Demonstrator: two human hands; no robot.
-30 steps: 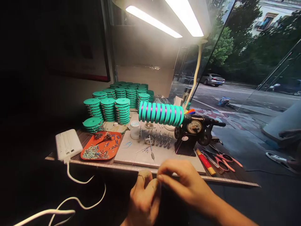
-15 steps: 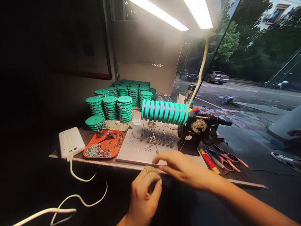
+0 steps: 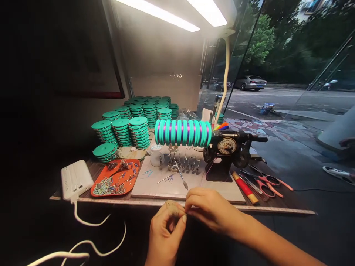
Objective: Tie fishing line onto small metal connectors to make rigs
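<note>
My left hand (image 3: 166,231) is closed in a pinch in front of the table's edge, with tan wraps on two fingers. Close against it, my right hand (image 3: 206,208) has its fingertips drawn together. Whatever sits between the fingers is too small to make out. Just beyond the right fingertips, a thin metal piece with a grey end (image 3: 185,183) lies slanting on the pale board (image 3: 222,192). Several small metal fittings (image 3: 188,166) stand behind it. Over the board, a row of turquoise spools (image 3: 181,133) with purple line is mounted on a black hand-cranked winder (image 3: 229,149).
An orange tray (image 3: 95,190) of small parts and a white power bank (image 3: 76,181) with a cable lie left. Stacked turquoise spools (image 3: 138,131) stand behind. Scissors (image 3: 267,184) and a red-and-yellow handled tool (image 3: 246,190) lie right. A lamp (image 3: 219,14) hangs above.
My right hand has come down, its fingertips closing in beside the left hand's pinch. The left hand stays pinched. The whole view has shifted slightly.
</note>
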